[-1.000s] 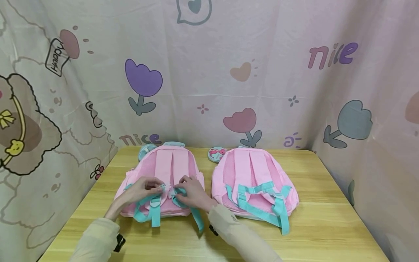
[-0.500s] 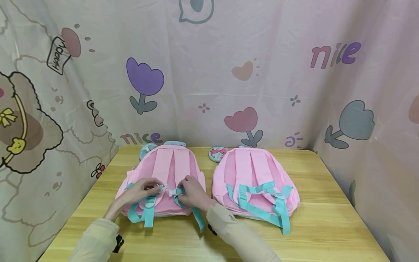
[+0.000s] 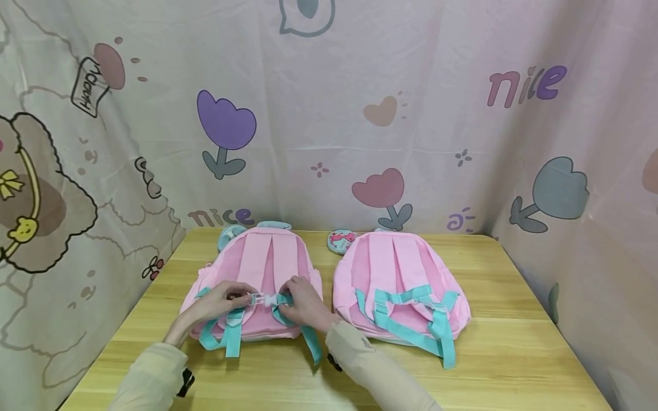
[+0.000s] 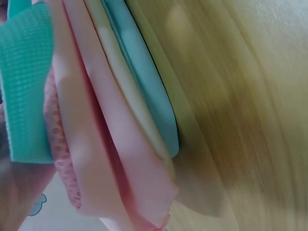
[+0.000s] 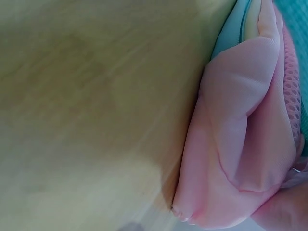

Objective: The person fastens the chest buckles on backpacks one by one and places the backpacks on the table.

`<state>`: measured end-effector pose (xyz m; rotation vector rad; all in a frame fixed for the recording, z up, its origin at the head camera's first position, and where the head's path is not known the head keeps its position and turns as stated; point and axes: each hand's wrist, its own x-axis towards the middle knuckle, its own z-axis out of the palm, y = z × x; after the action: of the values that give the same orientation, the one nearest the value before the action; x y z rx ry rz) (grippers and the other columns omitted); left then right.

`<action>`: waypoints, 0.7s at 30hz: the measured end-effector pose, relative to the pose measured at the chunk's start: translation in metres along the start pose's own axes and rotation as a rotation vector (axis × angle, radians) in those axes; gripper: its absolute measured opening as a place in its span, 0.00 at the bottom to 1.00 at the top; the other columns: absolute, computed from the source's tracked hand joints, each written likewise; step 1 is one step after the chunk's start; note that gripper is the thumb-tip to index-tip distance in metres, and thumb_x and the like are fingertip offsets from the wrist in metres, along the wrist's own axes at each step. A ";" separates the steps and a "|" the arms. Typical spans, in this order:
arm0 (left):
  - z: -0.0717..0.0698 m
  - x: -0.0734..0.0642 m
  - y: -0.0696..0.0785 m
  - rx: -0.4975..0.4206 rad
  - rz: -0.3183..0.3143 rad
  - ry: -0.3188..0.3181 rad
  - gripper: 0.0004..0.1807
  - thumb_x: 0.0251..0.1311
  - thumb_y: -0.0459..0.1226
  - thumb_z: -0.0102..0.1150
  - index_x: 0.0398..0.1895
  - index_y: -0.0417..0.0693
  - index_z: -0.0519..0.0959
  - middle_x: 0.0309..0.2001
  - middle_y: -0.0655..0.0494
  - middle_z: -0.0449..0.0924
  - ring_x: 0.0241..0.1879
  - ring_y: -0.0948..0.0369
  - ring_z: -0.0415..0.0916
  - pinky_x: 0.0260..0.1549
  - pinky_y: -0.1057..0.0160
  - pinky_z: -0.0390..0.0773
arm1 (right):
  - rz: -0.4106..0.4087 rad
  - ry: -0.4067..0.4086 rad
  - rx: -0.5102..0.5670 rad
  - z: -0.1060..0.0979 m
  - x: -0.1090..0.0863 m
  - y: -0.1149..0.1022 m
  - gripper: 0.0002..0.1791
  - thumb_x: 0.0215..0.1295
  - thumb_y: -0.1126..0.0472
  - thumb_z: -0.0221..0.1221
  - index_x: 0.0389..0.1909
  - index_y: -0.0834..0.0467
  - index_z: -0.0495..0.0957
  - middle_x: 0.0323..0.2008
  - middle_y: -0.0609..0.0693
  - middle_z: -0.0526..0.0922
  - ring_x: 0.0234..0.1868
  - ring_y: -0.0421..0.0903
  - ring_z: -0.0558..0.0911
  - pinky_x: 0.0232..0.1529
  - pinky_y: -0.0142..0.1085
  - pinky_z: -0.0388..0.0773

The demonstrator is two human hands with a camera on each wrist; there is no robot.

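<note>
A pink backpack (image 3: pixel 269 262) lies with its shoulder straps facing up on the left part of the table. Across its lower back runs a turquoise strap with a pale plastic side-release buckle (image 3: pixel 263 299). My left hand (image 3: pixel 221 301) pinches the left half of this buckle between thumb and fingers. My right hand (image 3: pixel 304 305) grips the turquoise webbing right beside the other half. The two halves meet end to end between my hands. Loose turquoise strap ends (image 3: pixel 233 341) hang over the bag's lower edge. In the left wrist view, turquoise webbing (image 4: pixel 29 91) partly covers my hand.
A second pink backpack (image 3: pixel 354 274) lies close to the right, its turquoise strap (image 3: pixel 406 335) running across its lower back. Small round tags (image 3: pixel 340 242) stick out behind the bags. The wooden table (image 3: pixel 514 342) is backed by a printed curtain (image 3: pixel 308 103).
The buckle halves, held a little apart before, have come together. My left hand's strap end has swung slightly left. The second backpack stays put.
</note>
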<state>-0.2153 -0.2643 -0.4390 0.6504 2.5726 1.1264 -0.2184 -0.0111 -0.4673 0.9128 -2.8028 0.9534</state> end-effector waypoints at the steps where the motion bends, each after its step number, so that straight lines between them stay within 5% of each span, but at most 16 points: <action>1: 0.000 0.000 0.001 0.004 0.007 -0.002 0.15 0.73 0.40 0.55 0.54 0.42 0.83 0.46 0.50 0.86 0.41 0.68 0.78 0.41 0.71 0.77 | -0.005 0.003 0.000 0.000 0.000 0.000 0.11 0.61 0.60 0.65 0.44 0.57 0.81 0.39 0.48 0.79 0.42 0.40 0.71 0.47 0.28 0.73; 8: 0.002 0.002 0.002 0.007 0.049 -0.005 0.16 0.73 0.38 0.55 0.55 0.38 0.82 0.46 0.47 0.86 0.36 0.72 0.74 0.37 0.71 0.75 | -0.023 0.015 -0.017 0.000 0.000 -0.001 0.10 0.61 0.60 0.65 0.43 0.57 0.82 0.39 0.48 0.79 0.41 0.40 0.71 0.45 0.27 0.72; 21: 0.000 -0.003 0.001 -0.080 0.036 -0.049 0.20 0.75 0.40 0.52 0.63 0.41 0.78 0.59 0.41 0.81 0.47 0.71 0.77 0.45 0.72 0.76 | 0.001 0.012 -0.019 0.000 0.000 -0.001 0.11 0.61 0.59 0.65 0.44 0.57 0.82 0.39 0.47 0.79 0.40 0.39 0.70 0.45 0.27 0.72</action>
<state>-0.2126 -0.2653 -0.4381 0.6986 2.4709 1.2020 -0.2180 -0.0120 -0.4663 0.8998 -2.7979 0.9271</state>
